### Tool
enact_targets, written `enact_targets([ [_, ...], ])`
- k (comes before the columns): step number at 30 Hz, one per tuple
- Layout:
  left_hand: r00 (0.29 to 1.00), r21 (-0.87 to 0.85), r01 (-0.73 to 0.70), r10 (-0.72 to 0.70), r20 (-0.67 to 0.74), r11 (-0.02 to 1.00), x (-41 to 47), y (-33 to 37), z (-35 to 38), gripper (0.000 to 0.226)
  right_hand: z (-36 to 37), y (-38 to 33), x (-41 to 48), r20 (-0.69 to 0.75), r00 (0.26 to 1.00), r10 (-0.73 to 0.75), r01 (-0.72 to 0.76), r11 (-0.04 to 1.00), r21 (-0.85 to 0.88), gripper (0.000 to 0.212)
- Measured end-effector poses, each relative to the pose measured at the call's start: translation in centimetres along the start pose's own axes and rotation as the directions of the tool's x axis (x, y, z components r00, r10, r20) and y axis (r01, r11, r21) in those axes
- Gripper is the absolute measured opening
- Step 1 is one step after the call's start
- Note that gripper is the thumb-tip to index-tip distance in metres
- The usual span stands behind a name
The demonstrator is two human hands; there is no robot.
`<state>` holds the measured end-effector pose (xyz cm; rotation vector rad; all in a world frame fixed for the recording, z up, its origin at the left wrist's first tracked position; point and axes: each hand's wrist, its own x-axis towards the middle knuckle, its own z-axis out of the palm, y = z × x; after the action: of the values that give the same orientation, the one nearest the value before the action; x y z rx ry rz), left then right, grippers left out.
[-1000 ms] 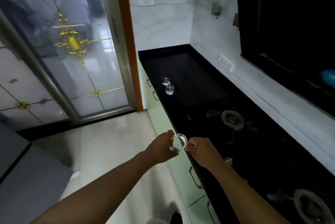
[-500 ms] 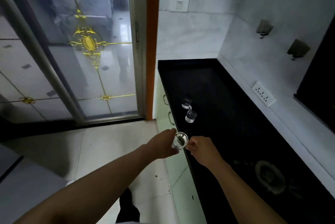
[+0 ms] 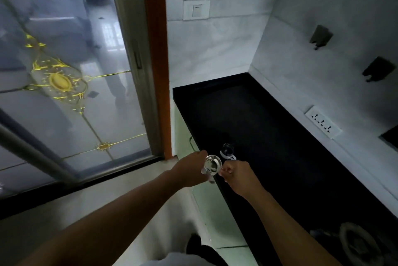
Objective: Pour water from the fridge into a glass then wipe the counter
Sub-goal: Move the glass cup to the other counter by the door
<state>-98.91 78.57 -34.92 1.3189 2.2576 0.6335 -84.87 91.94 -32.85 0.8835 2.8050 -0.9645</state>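
— Glass (image 3: 212,164) first: where is it?

— Held up just off the front edge of the black table (image 3: 269,136), mouth turned toward the camera; the left hand (image 3: 190,169) is wrapped round its side, fingers (image 3: 205,176) curled shut on it; the right hand (image 3: 239,176) is closed too, its fingers (image 3: 226,171) pinched against the rim on the other side.

— Anything near it on the table?

— A second clear glass (image 3: 227,151) stands just behind, close to the table's front edge; the right hand partly covers its base; whether it holds water I cannot tell.

— And further out?

— A stove burner (image 3: 357,244) at the lower right of the table; a white socket strip (image 3: 323,122) on the right wall; a light switch (image 3: 196,10) on the far wall; to the left, a glass door (image 3: 64,72) with gold ornament beside an orange frame (image 3: 156,61).
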Motion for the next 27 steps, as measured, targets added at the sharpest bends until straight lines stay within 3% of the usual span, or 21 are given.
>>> enact_targets([
  [13,0.994,-0.049,0.111,-0.110,0.026,0.993,14.6,-3.5,-1.3,0.041,-3.1,2.9,15.1,0.063,0.998,0.031,-0.030,0.999,-0.024,0.014],
  [27,0.983,-0.040,0.174,-0.171,0.068,0.984,23.4,-6.6,0.8,0.040,-2.3,5.9,24.7,0.190,0.962,0.196,-0.183,0.979,-0.085,0.017],
])
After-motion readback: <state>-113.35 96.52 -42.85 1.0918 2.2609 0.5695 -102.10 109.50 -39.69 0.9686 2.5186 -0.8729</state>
